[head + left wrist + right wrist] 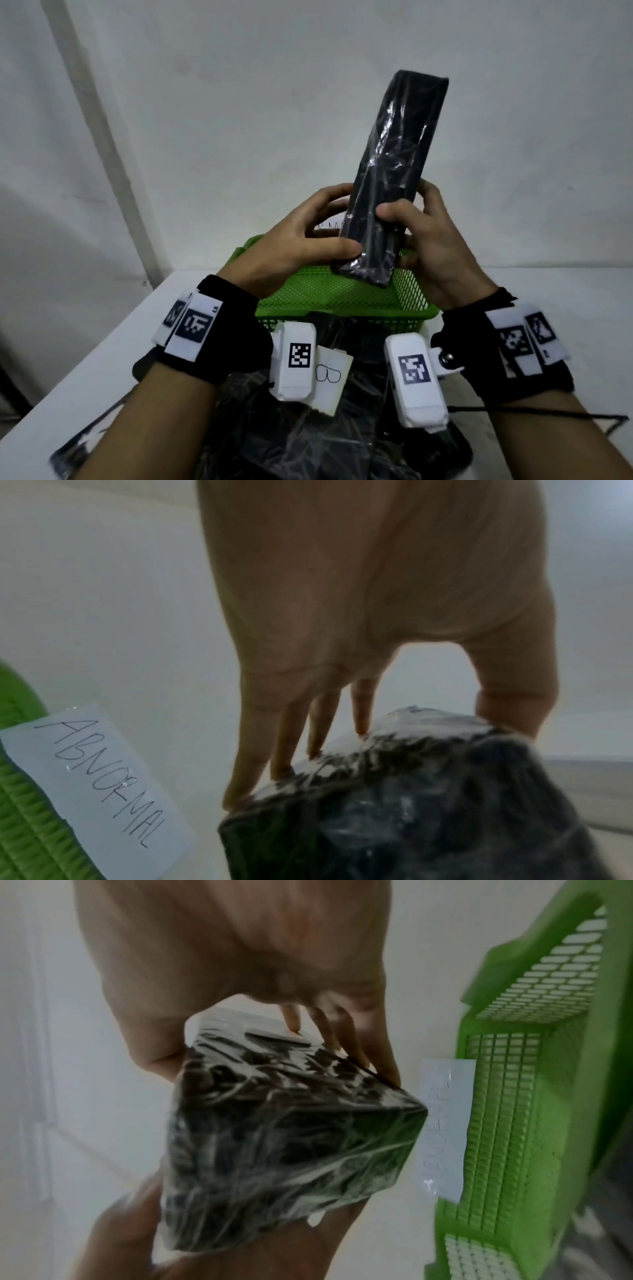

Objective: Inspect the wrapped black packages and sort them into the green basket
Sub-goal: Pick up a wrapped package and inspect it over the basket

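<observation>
A long black package (390, 174) wrapped in clear film stands nearly upright in the air above the green basket (342, 294). My left hand (308, 236) grips its lower left side, thumb on the front and fingers behind. My right hand (418, 236) grips the lower right side, thumb across the front. In the left wrist view the fingertips (284, 772) press on the package's (411, 804) end. In the right wrist view the package (281, 1137) fills the middle, with my right fingers (342, 1039) along its far edge.
A paper label reading ABNORMAL (99, 780) is taped to the green basket's wall (507, 1123). More film-wrapped black packages (308, 438) lie piled on the white table (96, 359) near me, one bearing a white tag (330, 377). A grey wall stands behind.
</observation>
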A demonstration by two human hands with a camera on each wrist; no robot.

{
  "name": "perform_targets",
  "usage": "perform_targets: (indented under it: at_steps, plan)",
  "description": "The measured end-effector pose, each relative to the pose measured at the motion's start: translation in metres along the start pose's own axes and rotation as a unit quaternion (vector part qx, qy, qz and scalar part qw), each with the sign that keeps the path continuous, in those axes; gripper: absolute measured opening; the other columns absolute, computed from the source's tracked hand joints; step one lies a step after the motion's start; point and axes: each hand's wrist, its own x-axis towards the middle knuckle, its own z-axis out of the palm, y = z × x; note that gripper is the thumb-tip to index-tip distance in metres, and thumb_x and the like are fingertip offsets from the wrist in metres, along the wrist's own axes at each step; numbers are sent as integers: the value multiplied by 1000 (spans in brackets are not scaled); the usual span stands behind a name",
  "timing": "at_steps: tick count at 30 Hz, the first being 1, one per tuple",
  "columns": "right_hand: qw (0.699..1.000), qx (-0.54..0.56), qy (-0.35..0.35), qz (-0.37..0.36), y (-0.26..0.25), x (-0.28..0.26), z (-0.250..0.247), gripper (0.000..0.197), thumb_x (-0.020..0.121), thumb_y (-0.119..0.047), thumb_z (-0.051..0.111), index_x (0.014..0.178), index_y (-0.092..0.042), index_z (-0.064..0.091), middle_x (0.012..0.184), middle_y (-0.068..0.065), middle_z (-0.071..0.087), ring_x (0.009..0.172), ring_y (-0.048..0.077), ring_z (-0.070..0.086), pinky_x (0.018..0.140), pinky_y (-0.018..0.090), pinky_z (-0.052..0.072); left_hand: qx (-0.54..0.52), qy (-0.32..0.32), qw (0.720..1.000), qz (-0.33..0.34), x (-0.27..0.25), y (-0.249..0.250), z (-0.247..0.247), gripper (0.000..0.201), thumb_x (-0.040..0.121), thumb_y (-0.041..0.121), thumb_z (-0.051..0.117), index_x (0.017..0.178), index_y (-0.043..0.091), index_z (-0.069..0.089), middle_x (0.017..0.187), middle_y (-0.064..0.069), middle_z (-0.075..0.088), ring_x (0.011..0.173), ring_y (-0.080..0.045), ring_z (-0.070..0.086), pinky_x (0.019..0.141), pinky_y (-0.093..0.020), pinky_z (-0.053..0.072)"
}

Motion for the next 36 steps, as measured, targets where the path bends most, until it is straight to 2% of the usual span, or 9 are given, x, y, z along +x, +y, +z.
perform_targets:
  at_steps: [4,8,11,14,17,22,26,32,36]
  plan:
    - [999,-32,-1,-38,3,0,-4,107,54,-40,83,146,-36,30,127,2,65,110,19,70,85,44,61,37,-23,998,-48,-1,5,-4,70,83,20,61,141,52,39,132,7,64,117,-19,64,96,-57,52]
    - [996,-62,-41,-52,2,1,-9,120,60,-33,87,155,-42,14,139,-10,58,117,12,67,102,48,53,53,-27,998,-7,-2,4,-8,78,90,-3,64,146,46,38,138,3,58,107,-17,70,74,-40,62]
    - [997,-58,-43,-22,-14,-4,-10,93,64,-69,77,145,-47,37,132,-25,62,122,5,61,98,43,49,67,14,997,25,2,-7,-14,82,85,-18,60,144,36,43,133,2,61,98,-16,71,75,-33,58]
    - [997,37,-45,56,-33,-10,-13,98,52,-94,59,134,-41,57,140,-5,62,126,25,60,89,60,55,148,53,985,65,5,-14,-16,85,77,-25,56,141,29,49,131,7,60,121,-4,58,94,-22,51]
    - [987,138,-50,71,-37,-13,-13,73,82,-70,53,139,-24,57,134,9,64,113,36,69,75,64,57,187,78,976,84,6,-15,-16,86,77,-24,54,137,37,51,137,12,56,128,1,52,99,-17,47]
    - [991,126,-37,15,-36,-13,-8,63,77,-28,57,138,-14,51,130,19,62,121,39,62,74,68,56,226,99,965,92,3,-7,-17,55,96,12,59,126,58,52,127,10,54,121,-2,53,100,-31,46]
    - [992,56,-35,-108,-28,-15,4,63,73,-21,62,134,-26,45,104,0,69,100,26,69,75,54,61,93,95,991,7,3,5,-5,35,102,27,49,134,38,59,127,-2,56,101,-13,65,80,-38,61]
    - [959,-120,-120,-229,-10,-16,7,77,81,3,66,146,-22,33,144,7,49,132,18,53,95,32,55,-30,45,996,-65,-4,21,1,67,89,75,25,125,36,66,127,6,68,112,-35,66,82,-47,59]
    - [947,-156,-202,-193,-6,-13,-5,84,83,-9,75,152,-28,30,158,-5,39,145,10,39,113,47,42,-109,49,992,-50,-4,18,-2,59,89,66,46,130,26,63,126,-3,69,102,-24,69,83,-40,55]
